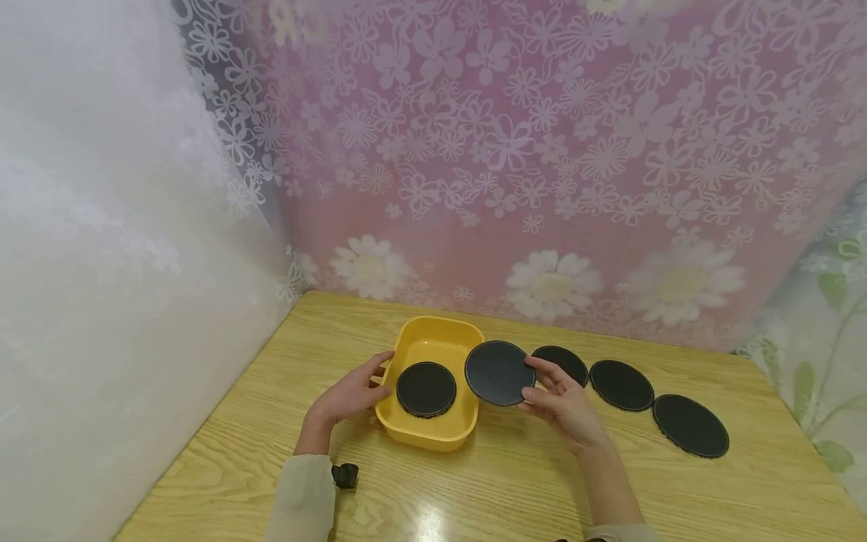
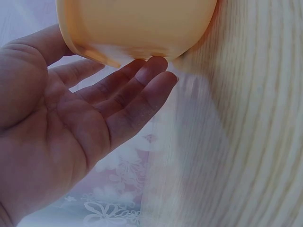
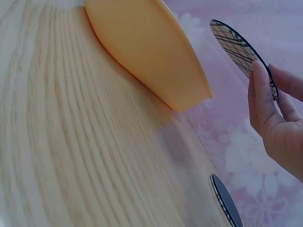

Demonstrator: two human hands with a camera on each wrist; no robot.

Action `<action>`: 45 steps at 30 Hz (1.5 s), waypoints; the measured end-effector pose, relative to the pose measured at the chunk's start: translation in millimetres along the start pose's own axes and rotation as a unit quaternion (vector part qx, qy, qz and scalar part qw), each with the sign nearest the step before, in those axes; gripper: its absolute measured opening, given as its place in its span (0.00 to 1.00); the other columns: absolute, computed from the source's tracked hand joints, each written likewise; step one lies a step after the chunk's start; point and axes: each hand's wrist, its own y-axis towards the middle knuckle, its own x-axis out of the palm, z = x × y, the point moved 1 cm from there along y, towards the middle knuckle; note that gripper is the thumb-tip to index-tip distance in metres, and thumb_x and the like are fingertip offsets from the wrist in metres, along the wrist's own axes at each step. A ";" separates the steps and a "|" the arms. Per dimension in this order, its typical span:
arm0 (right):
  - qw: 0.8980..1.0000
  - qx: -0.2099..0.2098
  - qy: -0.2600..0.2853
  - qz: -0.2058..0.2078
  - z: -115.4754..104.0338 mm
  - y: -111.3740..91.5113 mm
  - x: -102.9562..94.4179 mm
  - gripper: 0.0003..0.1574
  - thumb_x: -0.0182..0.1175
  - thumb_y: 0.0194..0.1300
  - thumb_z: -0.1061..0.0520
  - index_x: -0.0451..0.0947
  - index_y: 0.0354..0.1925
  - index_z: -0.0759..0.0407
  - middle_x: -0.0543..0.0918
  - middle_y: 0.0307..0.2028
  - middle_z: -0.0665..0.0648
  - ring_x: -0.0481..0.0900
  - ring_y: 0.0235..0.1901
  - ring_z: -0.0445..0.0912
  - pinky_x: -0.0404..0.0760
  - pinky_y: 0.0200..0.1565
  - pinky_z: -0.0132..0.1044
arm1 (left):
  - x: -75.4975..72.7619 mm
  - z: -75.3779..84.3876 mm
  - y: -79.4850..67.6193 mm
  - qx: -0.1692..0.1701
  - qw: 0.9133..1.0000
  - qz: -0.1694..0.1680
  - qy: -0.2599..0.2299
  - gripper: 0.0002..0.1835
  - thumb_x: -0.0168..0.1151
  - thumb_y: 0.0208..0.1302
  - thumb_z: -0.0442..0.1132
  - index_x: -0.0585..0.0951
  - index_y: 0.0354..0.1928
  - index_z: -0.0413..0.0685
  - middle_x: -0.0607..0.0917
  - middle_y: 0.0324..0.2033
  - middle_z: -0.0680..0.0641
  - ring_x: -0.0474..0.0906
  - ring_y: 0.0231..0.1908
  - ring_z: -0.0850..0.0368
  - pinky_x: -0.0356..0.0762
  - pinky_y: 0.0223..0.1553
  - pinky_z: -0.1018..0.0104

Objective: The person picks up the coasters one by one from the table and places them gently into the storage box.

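Note:
A yellow plastic tub [image 1: 433, 436] stands on the table, with one black round coaster [image 1: 426, 389] lying inside. My left hand [image 1: 352, 393] holds the tub's left side. In the left wrist view, its thumb reaches to the rim and several fingertips meet the outer wall. My right hand [image 1: 562, 403] pinches another round coaster [image 1: 500, 373] by its edge, thumb on the dark face. This coaster is held up at the tub's right rim. The right wrist view shows its underside [image 3: 234, 45], tan with dark crossing lines.
Three more black coasters lie in a slanting row right of the tub: one [image 1: 562, 363] partly behind the right hand, a middle one [image 1: 621, 385] and the rightmost [image 1: 691, 426]. Floral cloth [image 1: 474, 188] hangs behind the wooden table [image 1: 474, 497]; a pale sheet [image 1: 135, 263] hangs left.

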 end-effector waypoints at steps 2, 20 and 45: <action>1.000 0.009 -0.005 0.002 2.2 7.3 7.0 0.38 0.55 0.68 0.73 0.58 0.72 0.63 0.73 0.61 0.50 0.84 0.44 0.43 0.84 0.43 0.34 | -0.2 -0.2 -0.5 -0.002 1.000 -0.003 -0.005 0.36 0.56 0.72 0.36 0.55 0.78 0.50 0.70 0.64 0.35 0.73 0.59 0.41 0.78 0.51 0.51; 0.988 0.094 -0.121 0.004 9.9 62.5 67.6 0.43 0.64 0.61 0.72 0.60 0.72 0.65 0.63 0.67 0.69 0.85 0.38 0.47 0.84 0.45 0.44 | -2.6 1.6 -1.0 0.001 1.000 -0.013 -0.022 0.36 0.55 0.72 0.36 0.55 0.78 0.50 0.70 0.64 0.34 0.76 0.55 0.43 0.80 0.43 0.56; 0.958 0.120 -0.254 0.063 32.7 85.4 115.1 0.36 0.64 0.54 0.79 0.70 0.62 0.72 0.66 0.61 0.76 0.84 0.26 0.51 0.86 0.33 0.45 | -3.5 -1.4 3.1 0.008 1.000 -0.014 -0.012 0.36 0.57 0.72 0.37 0.56 0.78 0.50 0.71 0.63 0.35 0.76 0.57 0.42 0.79 0.46 0.54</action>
